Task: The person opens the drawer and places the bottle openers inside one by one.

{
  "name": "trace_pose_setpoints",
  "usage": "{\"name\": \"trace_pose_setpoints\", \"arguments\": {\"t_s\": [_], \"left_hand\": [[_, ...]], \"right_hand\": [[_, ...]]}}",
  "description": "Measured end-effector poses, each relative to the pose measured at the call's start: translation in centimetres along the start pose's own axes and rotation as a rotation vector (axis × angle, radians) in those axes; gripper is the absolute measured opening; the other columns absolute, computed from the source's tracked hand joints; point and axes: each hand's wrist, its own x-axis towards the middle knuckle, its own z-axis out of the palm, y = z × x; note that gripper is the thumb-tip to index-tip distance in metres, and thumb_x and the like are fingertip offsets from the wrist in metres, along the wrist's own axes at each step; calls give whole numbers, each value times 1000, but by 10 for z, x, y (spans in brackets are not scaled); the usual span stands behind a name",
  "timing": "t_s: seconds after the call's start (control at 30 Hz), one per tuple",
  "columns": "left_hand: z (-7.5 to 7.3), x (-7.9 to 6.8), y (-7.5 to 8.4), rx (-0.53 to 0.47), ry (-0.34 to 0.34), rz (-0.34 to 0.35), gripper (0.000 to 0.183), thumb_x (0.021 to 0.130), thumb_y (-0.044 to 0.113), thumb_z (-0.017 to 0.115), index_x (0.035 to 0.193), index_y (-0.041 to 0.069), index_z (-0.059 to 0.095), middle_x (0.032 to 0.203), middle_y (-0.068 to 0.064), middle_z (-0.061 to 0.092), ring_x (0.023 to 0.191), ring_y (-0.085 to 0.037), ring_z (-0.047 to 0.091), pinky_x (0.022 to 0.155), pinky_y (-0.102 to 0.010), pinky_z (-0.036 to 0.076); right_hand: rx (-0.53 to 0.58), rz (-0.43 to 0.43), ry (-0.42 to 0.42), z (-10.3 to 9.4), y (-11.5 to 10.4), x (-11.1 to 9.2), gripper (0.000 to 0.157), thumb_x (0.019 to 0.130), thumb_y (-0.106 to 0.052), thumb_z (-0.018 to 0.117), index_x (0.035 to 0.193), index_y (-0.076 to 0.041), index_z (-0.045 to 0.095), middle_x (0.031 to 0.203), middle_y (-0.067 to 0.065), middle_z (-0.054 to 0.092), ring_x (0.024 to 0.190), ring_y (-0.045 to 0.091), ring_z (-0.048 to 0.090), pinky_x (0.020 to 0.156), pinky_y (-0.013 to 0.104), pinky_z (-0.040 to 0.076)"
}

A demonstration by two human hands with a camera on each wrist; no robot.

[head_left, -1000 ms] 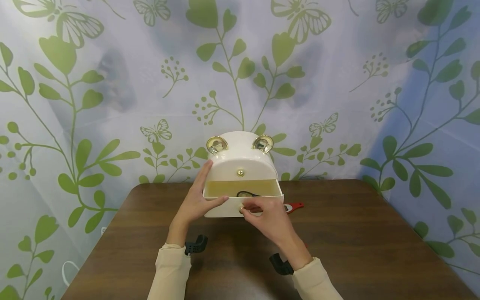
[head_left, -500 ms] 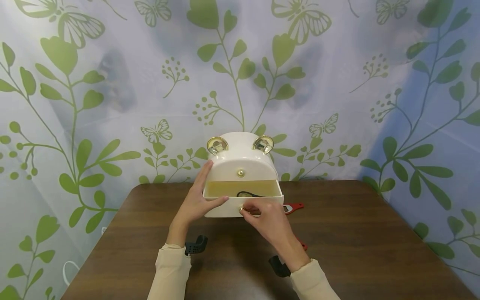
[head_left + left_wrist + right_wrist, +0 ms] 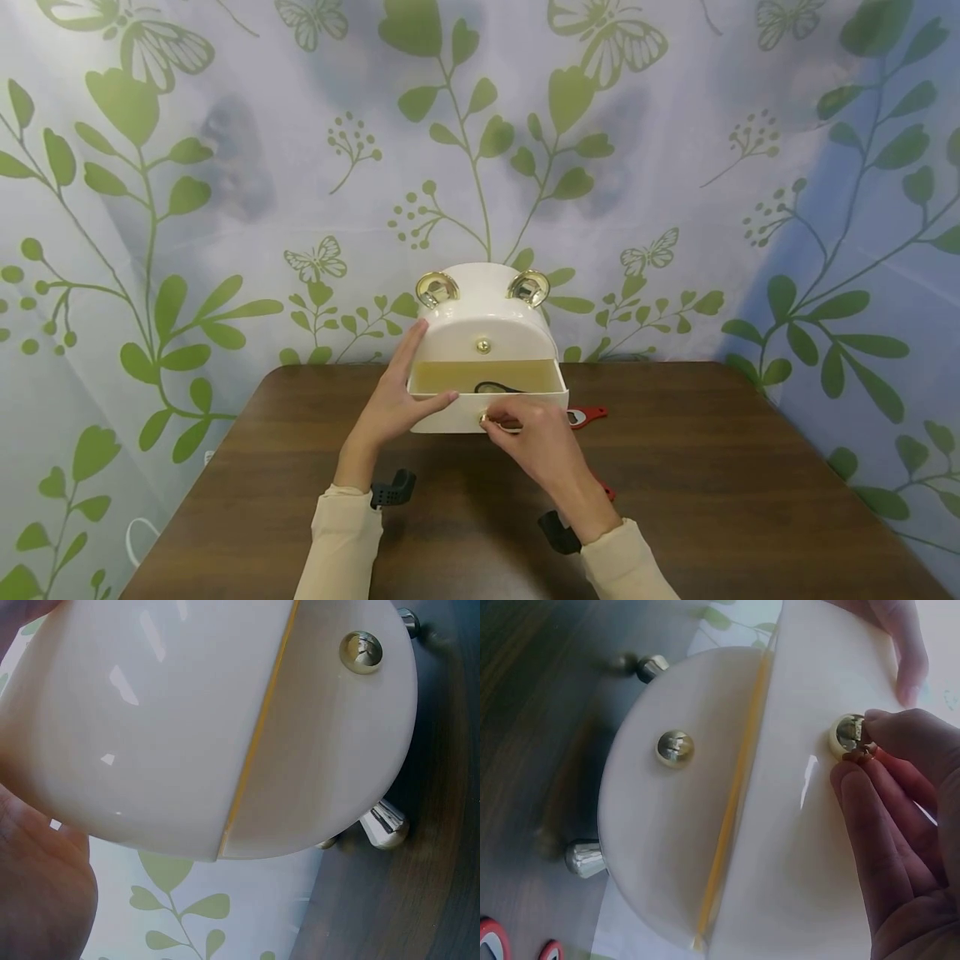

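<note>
A glossy white box (image 3: 483, 327) with two gold ears and a lower drawer (image 3: 450, 415) pulled out stands on the table. Inside the drawer lies a black looped thing (image 3: 495, 387), mostly hidden by the front. My right hand (image 3: 536, 437) pinches the drawer's gold knob (image 3: 849, 735) between thumb and fingers. Against the left side of the box rests my left hand (image 3: 386, 408), fingers extended along the side and thumb across the drawer front. A second gold knob (image 3: 483, 345) sits on the upper front.
Right of the box lies a red-handled tool (image 3: 588, 416), partly hidden. Another red item (image 3: 606, 487) shows beside my right forearm. The brown table (image 3: 697, 483) meets a leaf-patterned cloth (image 3: 300, 167) behind.
My right forearm has shifted slightly left, uncovering more of the red item beside it. Hands, box and drawer otherwise look the same.
</note>
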Motion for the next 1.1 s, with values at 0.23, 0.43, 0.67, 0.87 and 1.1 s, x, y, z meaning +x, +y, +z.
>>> {"name": "trace_pose_setpoints", "arguments": {"t_s": [0.23, 0.43, 0.67, 0.87, 1.1], "left_hand": [[-1, 2, 1, 1, 2, 4, 110, 83, 32, 88, 167, 32, 16, 173, 6, 14, 159, -22, 16, 123, -58, 24], [-1, 1, 0, 2, 4, 2, 109, 83, 31, 87, 166, 33, 16, 172, 7, 15, 159, -21, 17, 123, -58, 24], [0, 1, -3, 2, 7, -3, 108, 85, 31, 86, 166, 33, 17, 172, 8, 14, 158, -22, 17, 122, -59, 25], [-1, 1, -1, 6, 9, -6, 105, 87, 31, 85, 166, 35, 16, 172, 8, 14, 158, -22, 17, 123, -59, 24], [-1, 0, 3, 10, 3, -10, 101, 90, 31, 82, 167, 32, 16, 173, 7, 14, 159, -22, 16, 124, -58, 23]], "right_hand": [[-14, -11, 1, 0, 0, 1, 16, 79, -5, 89, 85, -13, 77, 87, -4, 77, 78, 7, 75, 72, 21, 60], [-12, 12, -8, 1, -2, 1, 15, 80, -5, 88, 86, -13, 77, 88, -3, 76, 78, 8, 75, 72, 22, 60], [-22, 14, 10, 6, 0, 2, 15, 80, -6, 88, 87, -12, 77, 89, -2, 76, 79, 9, 75, 72, 21, 60], [3, -6, 51, 9, 3, 3, 17, 79, -2, 88, 87, -11, 75, 86, -2, 75, 78, 10, 74, 71, 22, 60], [6, -1, 86, 14, 7, 3, 17, 78, -2, 88, 86, -10, 75, 86, -1, 75, 78, 9, 74, 70, 22, 60]]}}
